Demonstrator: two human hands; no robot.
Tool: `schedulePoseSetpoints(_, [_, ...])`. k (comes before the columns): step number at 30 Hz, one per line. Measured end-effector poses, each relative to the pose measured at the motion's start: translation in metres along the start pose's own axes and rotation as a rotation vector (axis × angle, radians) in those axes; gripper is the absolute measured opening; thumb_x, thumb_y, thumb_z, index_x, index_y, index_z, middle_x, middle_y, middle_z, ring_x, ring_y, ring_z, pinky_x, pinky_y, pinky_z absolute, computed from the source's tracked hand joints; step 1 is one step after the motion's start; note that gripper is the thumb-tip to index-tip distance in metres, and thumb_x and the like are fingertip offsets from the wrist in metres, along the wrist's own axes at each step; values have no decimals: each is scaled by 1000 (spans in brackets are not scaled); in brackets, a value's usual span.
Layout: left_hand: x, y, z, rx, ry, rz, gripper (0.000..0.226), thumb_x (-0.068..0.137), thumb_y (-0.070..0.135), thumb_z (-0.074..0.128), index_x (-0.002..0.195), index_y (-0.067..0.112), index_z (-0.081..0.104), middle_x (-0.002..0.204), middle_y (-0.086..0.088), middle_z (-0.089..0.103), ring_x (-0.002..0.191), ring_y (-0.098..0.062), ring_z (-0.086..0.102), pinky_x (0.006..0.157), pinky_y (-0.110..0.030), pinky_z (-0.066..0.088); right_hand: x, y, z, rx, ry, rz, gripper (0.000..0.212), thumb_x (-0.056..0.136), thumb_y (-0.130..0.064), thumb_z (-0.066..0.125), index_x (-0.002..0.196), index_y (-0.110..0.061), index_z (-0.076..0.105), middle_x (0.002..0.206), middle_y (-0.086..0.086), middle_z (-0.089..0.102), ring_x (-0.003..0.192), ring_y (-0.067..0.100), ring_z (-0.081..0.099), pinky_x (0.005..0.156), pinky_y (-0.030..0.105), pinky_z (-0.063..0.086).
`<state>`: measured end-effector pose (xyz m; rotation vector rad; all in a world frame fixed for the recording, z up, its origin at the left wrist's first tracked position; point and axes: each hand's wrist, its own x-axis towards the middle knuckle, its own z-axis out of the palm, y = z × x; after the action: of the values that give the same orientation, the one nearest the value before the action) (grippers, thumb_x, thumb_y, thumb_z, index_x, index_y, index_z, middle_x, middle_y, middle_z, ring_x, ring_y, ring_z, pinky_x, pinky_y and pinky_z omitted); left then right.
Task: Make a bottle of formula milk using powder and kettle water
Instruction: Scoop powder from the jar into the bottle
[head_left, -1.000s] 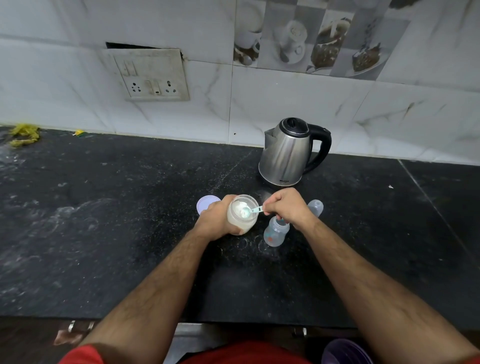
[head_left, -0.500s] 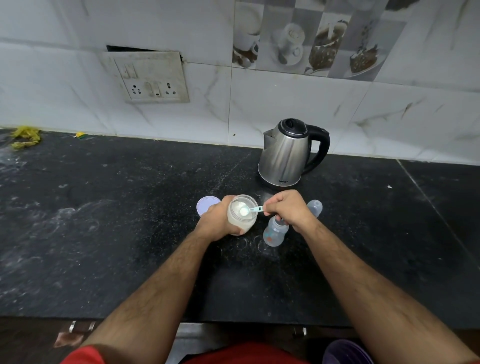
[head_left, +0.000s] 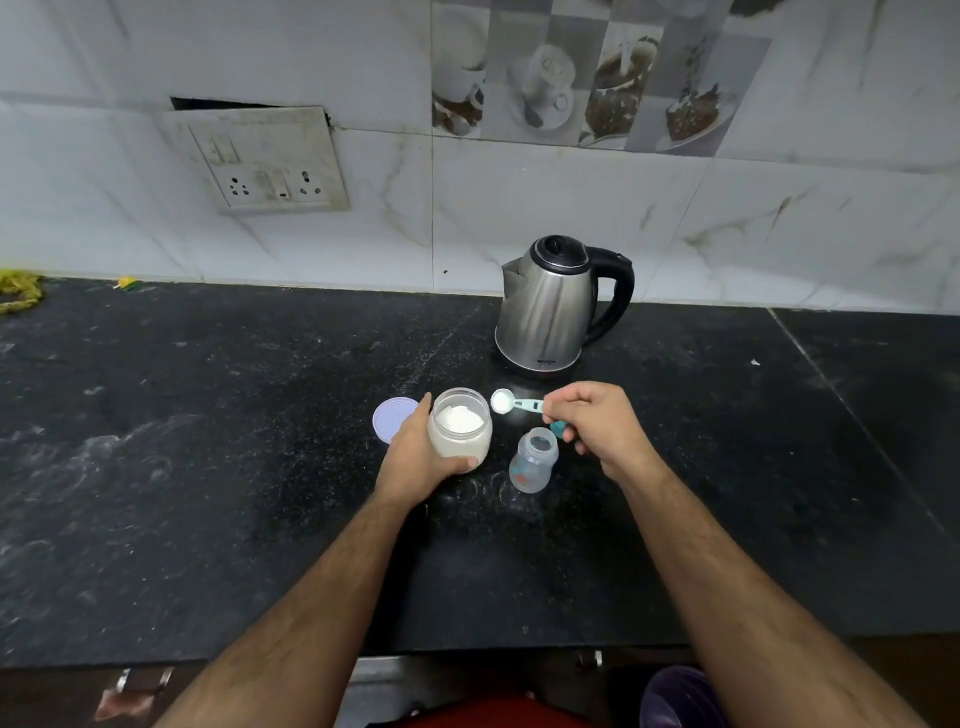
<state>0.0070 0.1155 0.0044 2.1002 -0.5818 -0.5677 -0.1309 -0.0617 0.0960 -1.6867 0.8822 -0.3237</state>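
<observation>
My left hand (head_left: 415, 457) grips an open clear jar (head_left: 460, 427) holding white powder, which stands on the black counter. A small teal scoop (head_left: 511, 402) heaped with powder is pinched in my right hand (head_left: 592, 426), just right of the jar's mouth and above the counter. The open baby bottle (head_left: 534, 461) stands a little below the scoop, between my two hands. Behind them a steel kettle (head_left: 550, 304) with a black handle stands with its lid closed. The jar's round lid (head_left: 392, 418) lies flat to the left of the jar.
The black stone counter (head_left: 208, 467) is dusty and runs wide to both sides. A socket plate (head_left: 265, 161) sits on the tiled wall. Yellow scraps (head_left: 18, 291) lie at the far left. A teal part (head_left: 561, 428) peeks from under my right hand.
My right hand has lifted the scoop out of the jar, full of powder, and carried it to the right of the jar's rim. The left hand stays around the jar.
</observation>
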Motion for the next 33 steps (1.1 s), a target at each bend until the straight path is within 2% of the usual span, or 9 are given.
schedulePoseSetpoints(3, [-14, -5, 5, -1, 137, 5, 111, 59, 36, 93, 151, 16, 33, 148, 3, 48, 136, -15, 44, 112, -34, 36, -5, 10, -13, 30, 46, 1, 7, 81, -2, 66, 83, 2, 72, 65, 0, 68, 47, 8, 48, 40, 20, 34])
schedulePoseSetpoints(6, [-35, -10, 12, 25, 346, 97, 68, 69, 37, 87, 127, 19, 58, 117, 7, 63, 111, -13, 57, 95, -31, 47, -9, 23, -25, 24, 89, 8, 6, 82, -4, 67, 78, -2, 71, 78, 4, 71, 47, 8, 50, 40, 20, 35])
schedulePoseSetpoints(9, [-48, -13, 25, -3, 276, 190, 23, 79, 30, 81, 97, 22, 68, 79, 11, 65, 75, -7, 61, 76, -34, 54, -14, 33, -33, -30, 108, -6, 12, 87, -8, 65, 76, -9, 68, 77, 5, 69, 47, 8, 51, 40, 19, 36])
schedulePoseSetpoints(11, [-52, -9, 39, -22, 163, 231, 14, 81, 24, 79, 92, 24, 70, 75, 12, 67, 72, -6, 63, 73, -30, 54, -17, 37, -35, -54, 112, -23, 12, 90, -8, 63, 79, -9, 68, 72, 4, 70, 46, 7, 51, 41, 16, 37])
schedulePoseSetpoints(14, [-50, 5, 57, -100, 120, 229, 19, 81, 24, 79, 99, 23, 72, 85, 14, 71, 74, -3, 65, 77, -32, 57, -17, 41, -33, -120, 123, -51, 13, 91, -7, 62, 80, -12, 67, 71, 4, 71, 47, 7, 53, 45, 16, 41])
schedulePoseSetpoints(18, [-44, 26, 69, -98, 146, 162, 41, 80, 28, 79, 119, 22, 67, 100, 19, 68, 71, -1, 65, 81, -28, 56, -16, 46, -28, -253, 156, -106, 16, 87, -9, 62, 78, -20, 68, 69, 3, 71, 54, 14, 58, 62, 35, 54])
schedulePoseSetpoints(22, [-36, 35, 77, -62, 86, 131, 62, 78, 31, 80, 135, 22, 57, 115, 14, 68, 69, -1, 65, 81, -30, 57, -20, 47, -24, -416, 203, -199, 6, 88, -18, 67, 86, -21, 71, 69, 0, 68, 65, 20, 64, 67, 38, 55])
schedulePoseSetpoints(27, [-31, 34, 81, -5, 52, 114, 69, 76, 36, 81, 138, 26, 54, 120, 12, 68, 72, 0, 65, 83, -34, 57, -28, 45, -22, -545, 198, -291, 7, 90, -21, 66, 92, -21, 73, 73, -5, 70, 63, 15, 64, 65, 40, 55])
schedulePoseSetpoints(33, [-30, 35, 84, -27, 65, 148, 57, 74, 37, 81, 128, 33, 60, 114, 16, 70, 86, -9, 68, 83, -37, 57, -34, 50, -17, -655, 241, -444, 11, 87, -16, 71, 95, -18, 77, 94, -2, 73, 72, 16, 66, 68, 40, 56])
